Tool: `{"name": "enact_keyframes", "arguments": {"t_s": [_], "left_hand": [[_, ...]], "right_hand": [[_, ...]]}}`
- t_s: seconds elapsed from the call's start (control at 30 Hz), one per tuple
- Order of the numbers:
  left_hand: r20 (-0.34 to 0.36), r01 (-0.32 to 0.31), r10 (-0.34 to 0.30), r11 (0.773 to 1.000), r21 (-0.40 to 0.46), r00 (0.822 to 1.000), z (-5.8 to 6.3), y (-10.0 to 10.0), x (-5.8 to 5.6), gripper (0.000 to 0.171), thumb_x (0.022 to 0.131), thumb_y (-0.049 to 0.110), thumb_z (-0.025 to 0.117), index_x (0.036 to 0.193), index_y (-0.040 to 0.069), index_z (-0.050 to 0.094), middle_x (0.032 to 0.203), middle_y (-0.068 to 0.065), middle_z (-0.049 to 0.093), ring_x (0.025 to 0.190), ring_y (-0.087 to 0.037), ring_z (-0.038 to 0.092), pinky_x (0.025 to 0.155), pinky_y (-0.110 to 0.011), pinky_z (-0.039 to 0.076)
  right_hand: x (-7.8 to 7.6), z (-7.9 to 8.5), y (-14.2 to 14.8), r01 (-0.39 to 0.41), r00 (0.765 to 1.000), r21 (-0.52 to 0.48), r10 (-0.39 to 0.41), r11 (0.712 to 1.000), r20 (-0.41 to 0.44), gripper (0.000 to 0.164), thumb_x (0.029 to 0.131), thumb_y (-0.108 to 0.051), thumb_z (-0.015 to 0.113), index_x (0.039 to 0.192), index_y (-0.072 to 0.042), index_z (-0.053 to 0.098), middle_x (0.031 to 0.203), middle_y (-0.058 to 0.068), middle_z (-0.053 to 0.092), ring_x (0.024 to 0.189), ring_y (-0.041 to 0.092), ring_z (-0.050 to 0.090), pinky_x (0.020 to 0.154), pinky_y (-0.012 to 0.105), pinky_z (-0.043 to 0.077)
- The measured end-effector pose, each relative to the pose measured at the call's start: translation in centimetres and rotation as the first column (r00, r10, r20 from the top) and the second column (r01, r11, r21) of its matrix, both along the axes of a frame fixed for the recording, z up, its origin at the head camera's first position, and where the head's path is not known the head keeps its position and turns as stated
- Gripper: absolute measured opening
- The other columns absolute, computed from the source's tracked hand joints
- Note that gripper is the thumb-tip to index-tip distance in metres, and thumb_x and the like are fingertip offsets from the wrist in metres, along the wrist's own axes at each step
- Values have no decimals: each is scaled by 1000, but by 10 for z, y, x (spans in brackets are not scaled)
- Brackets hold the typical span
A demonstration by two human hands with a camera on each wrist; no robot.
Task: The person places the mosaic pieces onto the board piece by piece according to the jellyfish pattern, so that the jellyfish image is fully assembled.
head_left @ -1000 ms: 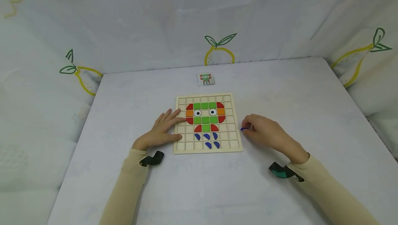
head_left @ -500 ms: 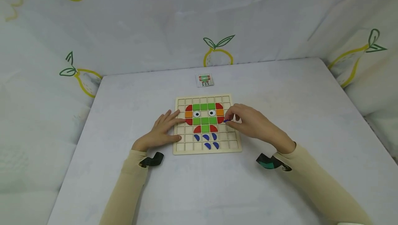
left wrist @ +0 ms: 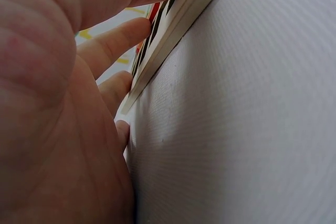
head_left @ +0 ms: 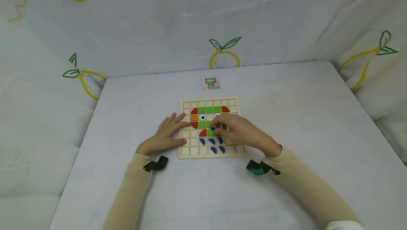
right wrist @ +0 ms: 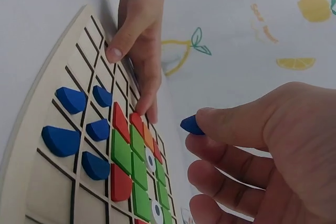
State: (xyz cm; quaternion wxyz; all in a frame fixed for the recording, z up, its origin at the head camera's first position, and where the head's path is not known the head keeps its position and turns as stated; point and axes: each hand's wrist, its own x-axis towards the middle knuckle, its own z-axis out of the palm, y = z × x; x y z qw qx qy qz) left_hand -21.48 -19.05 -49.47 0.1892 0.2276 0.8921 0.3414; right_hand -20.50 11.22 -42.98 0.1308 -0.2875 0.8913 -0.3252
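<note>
My right hand (head_left: 236, 129) pinches a small blue half-round tile (right wrist: 191, 125) between thumb and index finger, above the wooden grid board (head_left: 193, 150). The other fingers are bent below, as the right wrist view shows. My left hand (head_left: 165, 134) rests spread at the board's left side, its fingertips over the rim. Several blue half-round tiles (right wrist: 62, 141) lie in the board's lower cells. Above them, green squares (head_left: 209, 110), red quarter-round tiles (head_left: 194, 111), an orange square (head_left: 194, 117) and eye tiles (head_left: 202, 117) form a figure. The right hand hides part of it.
A small picture card (head_left: 210, 82) with a similar figure lies behind the board on the white-covered table (head_left: 143, 95). A white cloth (head_left: 146, 28) with lemon drawings hangs behind the table. Both wrists carry dark straps under beige sleeves (head_left: 130, 187).
My right hand has moved left from beside the board's right edge to above its middle, carrying the blue half-round tile. My left hand has stayed in place.
</note>
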Motion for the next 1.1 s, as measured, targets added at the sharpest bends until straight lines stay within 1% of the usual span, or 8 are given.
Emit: {"name": "enact_keyframes", "arguments": {"t_s": [0.13, 0.27, 0.43, 0.57, 0.67, 0.73, 0.9, 1.1], "left_hand": [[1, 2, -2, 1000, 3, 1000, 0, 0, 0, 64, 91, 31, 70, 150, 22, 49, 172, -4, 13, 160, -32, -6, 127, -57, -8], [-3, 3, -3, 1000, 1, 1000, 1, 0, 0, 63, 91, 31, 70, 150, 22, 48, 172, -4, 13, 160, -32, -6, 127, -57, -8], [-11, 8, -8, 1000, -2, 1000, 2, 0, -1, 63, 92, 31, 70, 150, 22, 48, 173, -4, 12, 160, -32, -7, 127, -57, -8], [-16, 11, -11, 1000, -2, 1000, 1, -2, -1, 63, 92, 32, 70, 150, 22, 48, 173, -3, 12, 160, -32, -7, 127, -57, -8], [-16, 12, -12, 1000, 1, 1000, 0, -2, -1, 63, 91, 31, 70, 150, 22, 48, 173, -3, 13, 160, -32, -6, 127, -57, -8], [-12, 11, -11, 1000, 2, 1000, 0, -2, -1, 63, 91, 31, 70, 150, 22, 49, 172, -3, 13, 160, -32, -6, 127, -57, -8], [-6, 8, -8, 1000, 1, 1000, 0, -1, -1, 63, 91, 30, 70, 150, 22, 49, 173, -4, 13, 160, -32, -7, 127, -57, -8], [-4, 4, -4, 1000, 6, 1000, 0, 1, -1, 62, 91, 29, 71, 149, 23, 49, 173, -3, 13, 160, -32, -7, 127, -56, -8]], "right_hand": [[0, -3, -10, -20, 1000, 36, 19, 999, 23, 16, 96, -18, 70, 111, -13, 73, 99, -4, 73, 85, 11, 60, 75, 25, 53], [0, -7, -19, -37, 998, 72, 34, 997, 46, 13, 96, -22, 70, 107, -16, 75, 97, -7, 73, 81, 9, 58, 71, 24, 52], [2, -14, -27, -52, 998, 111, 47, 993, 45, 9, 96, -25, 71, 100, -19, 77, 98, -9, 71, 86, 9, 58, 74, 25, 52], [5, -22, -33, -62, 997, 112, 57, 992, 47, 5, 95, -24, 71, 95, -22, 76, 97, -11, 68, 89, 9, 57, 74, 25, 52], [8, -28, -37, -76, 996, 104, 71, 992, 51, 3, 94, -23, 72, 92, -22, 75, 92, -11, 66, 86, 9, 56, 70, 23, 50], [10, -31, -39, -84, 996, 105, 79, 991, 51, 4, 93, -23, 73, 90, -21, 75, 86, -10, 64, 82, 10, 55, 66, 23, 49], [14, -33, -43, -75, 997, 134, 72, 988, 30, 8, 93, -28, 74, 89, -21, 75, 75, -11, 60, 75, 9, 53, 60, 23, 45], [17, -34, -45, -41, 999, 177, 46, 983, -21, 9, 92, -28, 75, 87, -20, 75, 75, -10, 60, 74, 8, 52, 59, 22, 44]]}}
